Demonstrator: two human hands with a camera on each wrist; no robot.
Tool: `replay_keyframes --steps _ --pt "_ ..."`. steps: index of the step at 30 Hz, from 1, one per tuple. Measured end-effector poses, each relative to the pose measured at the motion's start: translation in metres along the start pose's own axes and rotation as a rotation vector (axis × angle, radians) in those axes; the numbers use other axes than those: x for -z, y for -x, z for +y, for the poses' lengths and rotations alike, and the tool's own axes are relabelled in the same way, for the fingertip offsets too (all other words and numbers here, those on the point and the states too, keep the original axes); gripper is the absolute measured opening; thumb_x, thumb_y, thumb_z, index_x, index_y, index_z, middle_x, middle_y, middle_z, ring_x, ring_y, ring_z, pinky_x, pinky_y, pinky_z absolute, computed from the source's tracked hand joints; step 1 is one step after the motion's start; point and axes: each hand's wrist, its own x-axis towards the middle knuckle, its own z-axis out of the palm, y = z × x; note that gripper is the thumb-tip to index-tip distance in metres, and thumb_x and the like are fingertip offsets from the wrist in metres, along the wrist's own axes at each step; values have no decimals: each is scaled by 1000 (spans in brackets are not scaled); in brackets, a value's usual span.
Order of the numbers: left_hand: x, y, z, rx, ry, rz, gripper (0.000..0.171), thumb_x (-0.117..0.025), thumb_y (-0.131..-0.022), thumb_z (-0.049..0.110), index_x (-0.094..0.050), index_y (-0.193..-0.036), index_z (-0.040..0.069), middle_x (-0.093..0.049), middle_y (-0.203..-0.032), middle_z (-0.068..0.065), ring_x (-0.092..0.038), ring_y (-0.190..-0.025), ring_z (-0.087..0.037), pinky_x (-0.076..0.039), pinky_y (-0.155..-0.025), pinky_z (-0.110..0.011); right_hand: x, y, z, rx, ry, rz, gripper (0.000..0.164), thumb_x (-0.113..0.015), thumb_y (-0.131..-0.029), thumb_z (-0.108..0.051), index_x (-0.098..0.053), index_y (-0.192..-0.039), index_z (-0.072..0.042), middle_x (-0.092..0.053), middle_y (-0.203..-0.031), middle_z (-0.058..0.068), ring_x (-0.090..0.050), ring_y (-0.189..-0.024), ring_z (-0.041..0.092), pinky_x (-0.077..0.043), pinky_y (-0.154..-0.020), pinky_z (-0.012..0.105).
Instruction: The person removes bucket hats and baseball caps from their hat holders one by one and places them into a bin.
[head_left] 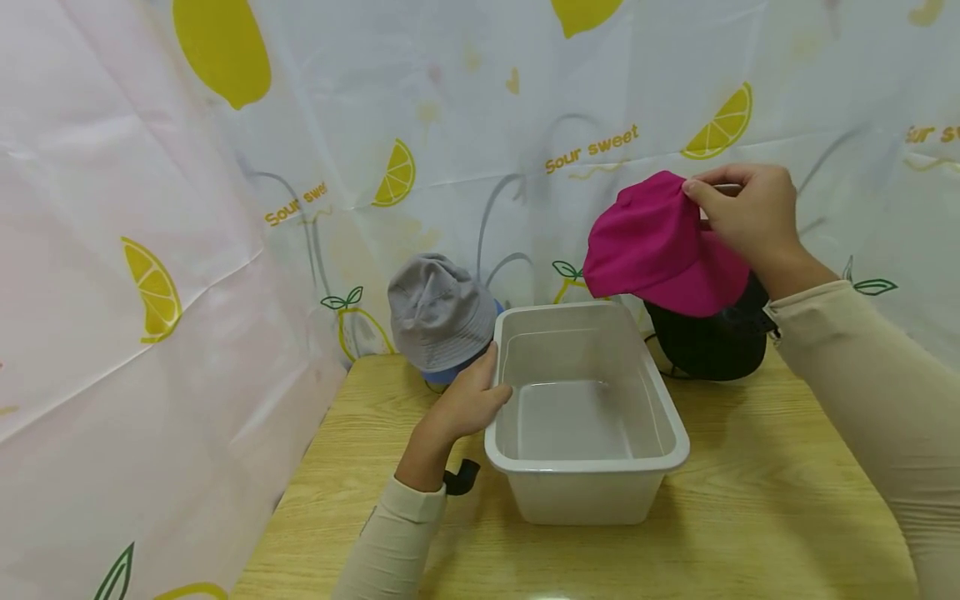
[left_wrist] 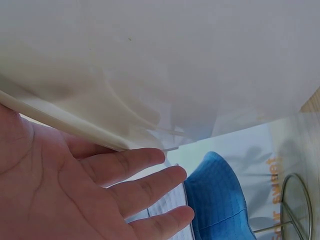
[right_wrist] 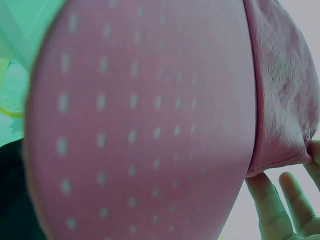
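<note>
A bright pink cap point(head_left: 645, 242) hangs above the bin's back right corner. My right hand point(head_left: 750, 212) pinches it between thumb and fingers at the crown's edge; the cap's brim point(right_wrist: 145, 125) fills much of the right wrist view. A white plastic basin point(head_left: 577, 496) stands on the table with nothing inside. At its left rim, my left hand point(head_left: 465, 400) hooks the thumb over the edge. The other fingers point(left_wrist: 150, 190) stretch out along the outer wall, near a blue bucket hat point(left_wrist: 215, 200).
A grey bucket hat point(head_left: 438, 308) sits over the blue one at the back left. Behind the basin's right side, a black cap point(head_left: 705, 346) rests on a wire stand point(head_left: 660, 358). A lemon-print curtain point(head_left: 450, 100) hangs along the back of the wooden table point(head_left: 765, 500).
</note>
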Motion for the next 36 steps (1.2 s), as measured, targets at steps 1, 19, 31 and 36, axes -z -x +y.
replay_keyframes --steps 1,19,31,36 --pt "0 0 0 -1 1 -1 86 -49 -92 18 -7 -168 20 -41 -161 -4 -60 -125 -25 -57 -96 -43 -2 2 -1 11 12 -9 22 -78 -91 -27 -81 -105 -10 -72 -83 -17 -71 -73 -2 -57 -60 18" --pt "0 -1 -1 17 2 0 86 -49 -93 18 -7 -168 16 -38 -164 -9 -60 -126 -31 -57 -96 -45 -37 27 -7 160 207 -129 33 -75 -94 -33 -80 -109 -4 -71 -78 -19 -70 -63 0 -58 -58 20" --pt "1 -1 -2 34 -36 13 86 -49 -91 20 -10 -168 14 -38 -164 -7 -59 -126 -27 -55 -99 -44 -57 42 -5 188 206 -210 28 -74 -95 -31 -80 -106 -6 -76 -94 -1 -72 -67 5 -60 -61 24" --pt "1 -3 -2 32 -53 26 85 -47 -90 19 -11 -166 5 -31 -168 -13 -47 -141 -30 -45 -112 -48 -66 48 -1 196 202 -231 26 -74 -96 -29 -80 -105 -6 -76 -95 3 -71 -71 6 -60 -63 22"
